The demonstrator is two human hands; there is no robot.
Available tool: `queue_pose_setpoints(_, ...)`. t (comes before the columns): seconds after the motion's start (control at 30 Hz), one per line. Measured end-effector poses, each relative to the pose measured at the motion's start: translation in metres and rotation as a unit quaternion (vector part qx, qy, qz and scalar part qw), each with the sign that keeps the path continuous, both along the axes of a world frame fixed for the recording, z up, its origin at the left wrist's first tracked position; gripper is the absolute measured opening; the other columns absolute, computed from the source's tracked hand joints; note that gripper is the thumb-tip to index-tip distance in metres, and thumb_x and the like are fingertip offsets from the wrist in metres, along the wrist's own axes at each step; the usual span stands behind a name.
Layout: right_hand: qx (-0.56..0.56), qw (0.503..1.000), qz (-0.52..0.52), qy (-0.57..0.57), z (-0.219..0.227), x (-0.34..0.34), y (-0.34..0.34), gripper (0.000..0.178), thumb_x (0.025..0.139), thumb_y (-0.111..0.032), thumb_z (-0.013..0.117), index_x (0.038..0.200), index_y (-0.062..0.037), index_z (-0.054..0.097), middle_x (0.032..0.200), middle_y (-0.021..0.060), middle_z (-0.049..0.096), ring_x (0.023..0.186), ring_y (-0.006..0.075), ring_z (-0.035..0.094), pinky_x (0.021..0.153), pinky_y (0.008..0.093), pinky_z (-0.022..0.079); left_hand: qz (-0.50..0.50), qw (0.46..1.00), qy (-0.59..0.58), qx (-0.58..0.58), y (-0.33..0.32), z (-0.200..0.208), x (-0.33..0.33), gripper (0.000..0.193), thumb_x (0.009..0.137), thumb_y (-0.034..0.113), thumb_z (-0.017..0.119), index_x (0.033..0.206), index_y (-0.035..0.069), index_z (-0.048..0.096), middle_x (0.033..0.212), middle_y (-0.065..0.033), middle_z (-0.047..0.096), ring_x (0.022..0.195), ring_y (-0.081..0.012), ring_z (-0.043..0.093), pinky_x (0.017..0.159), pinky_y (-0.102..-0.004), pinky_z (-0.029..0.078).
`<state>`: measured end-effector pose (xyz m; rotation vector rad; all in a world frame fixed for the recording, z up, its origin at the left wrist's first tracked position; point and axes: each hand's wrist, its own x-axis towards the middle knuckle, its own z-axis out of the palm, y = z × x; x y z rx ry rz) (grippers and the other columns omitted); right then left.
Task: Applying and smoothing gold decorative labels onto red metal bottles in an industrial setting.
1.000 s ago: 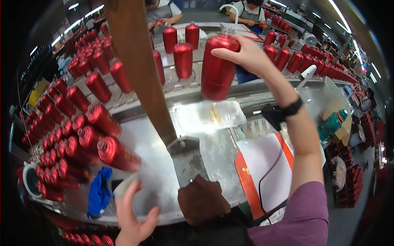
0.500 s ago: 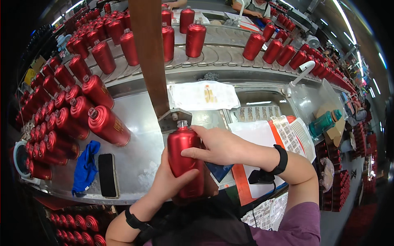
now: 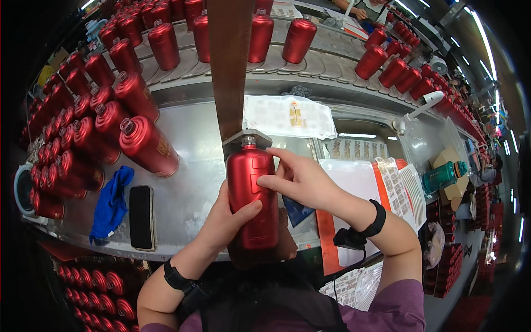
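A glossy red bottle [image 3: 243,172] with a clear glass neck stands in front of me at the bench edge, slightly tilted. My left hand [image 3: 225,217] grips its lower left side, thumb across the front. With its thumb on a raised rectangular patch on the bottle's front, my right hand [image 3: 303,178] curls its fingers round the upper right side. Whether a small label lies under that thumb cannot be made out. Just beyond the bottle's neck is a metal bracket [image 3: 255,133] at the foot of a brown post [image 3: 228,72].
Several red bottles [image 3: 145,145] crowd the left side. A blue cloth [image 3: 112,203] and a black phone [image 3: 142,217] lie beside them. Sticker sheets [image 3: 395,185] rest on papers at right, near a teal flask [image 3: 440,178]. A conveyor [image 3: 326,66] carries bottles behind; another person [image 3: 368,11] sits beyond.
The view has shifted, so the bench scene moves rightward and up. The bottle appears turned, with a raised patch now showing on its front. Both hands keep hold of it.
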<state>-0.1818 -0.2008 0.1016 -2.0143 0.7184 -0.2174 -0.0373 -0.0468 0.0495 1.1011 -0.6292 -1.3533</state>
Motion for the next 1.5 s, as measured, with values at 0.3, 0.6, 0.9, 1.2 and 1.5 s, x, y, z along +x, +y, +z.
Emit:
queue_pose_setpoints(0.3, -0.044, 0.984, -0.156, 0.067, -0.022, -0.030, -0.155, 0.038, 0.090, -0.034, 0.069, 0.112, -0.0020, 0.070, 0.076, 0.0016, 0.070, 0.066, 0.0060, 0.056, 0.061, 0.0247, 0.045, 0.043, 0.906, -0.414, -0.085, 0.021, -0.015, 0.011, 0.092, 0.090, 0.036, 0.066, 0.153, -0.004, 0.012, 0.145, -0.0302, 0.035, 0.131, -0.0425, 0.040, 0.109, -0.0476, 0.032)
queue_pose_setpoints(0.6, -0.360, 0.917, -0.093, 0.141, -0.094, -0.019, -0.258, 0.035, 0.082, -0.028, 0.070, 0.108, -0.0044, 0.073, 0.102, 0.0181, 0.072, 0.093, 0.0299, 0.069, 0.086, 0.0362, 0.053, -0.027, 0.755, -0.633, -0.169, 0.093, -0.054, 0.020, 0.109, 0.073, 0.058, 0.077, 0.148, -0.004, 0.027, 0.144, -0.0300, 0.037, 0.129, -0.0462, 0.040, 0.107, -0.0539, 0.033)
queue_pose_setpoints(0.9, -0.328, 0.911, -0.090, 0.234, -0.084, 0.011, -0.244, 0.042, 0.076, -0.032, 0.074, 0.113, -0.0125, 0.073, 0.111, 0.0170, 0.070, 0.098, 0.0330, 0.067, 0.088, 0.0396, 0.052, -0.006, 0.732, -0.656, -0.187, 0.096, -0.060, 0.018, 0.100, 0.071, 0.055, 0.080, 0.141, -0.004, 0.040, 0.139, -0.0256, 0.042, 0.126, -0.0440, 0.044, 0.102, -0.0523, 0.040)
queue_pose_setpoints(1.2, -0.305, 0.916, -0.061, 0.253, -0.080, -0.040, -0.257, 0.045, 0.073, -0.031, 0.078, 0.113, -0.0111, 0.073, 0.106, 0.0166, 0.071, 0.098, 0.0327, 0.067, 0.087, 0.0384, 0.052, -0.007, 0.733, -0.656, -0.178, 0.096, -0.056, 0.018, 0.098, 0.071, 0.055, 0.080, 0.139, -0.004, 0.043, 0.139, -0.0242, 0.042, 0.126, -0.0434, 0.044, 0.103, -0.0517, 0.040)
queue_pose_setpoints(1.5, -0.351, 0.908, -0.062, 0.220, -0.079, -0.081, -0.208, 0.027, 0.079, -0.022, 0.074, 0.103, -0.0098, 0.072, 0.093, 0.0091, 0.067, 0.086, 0.0289, 0.066, 0.077, 0.0393, 0.052, -0.002, 0.736, -0.652, -0.182, 0.096, -0.057, 0.020, 0.098, 0.072, 0.056, 0.079, 0.140, -0.004, 0.042, 0.139, -0.0258, 0.042, 0.127, -0.0438, 0.044, 0.104, -0.0509, 0.040)
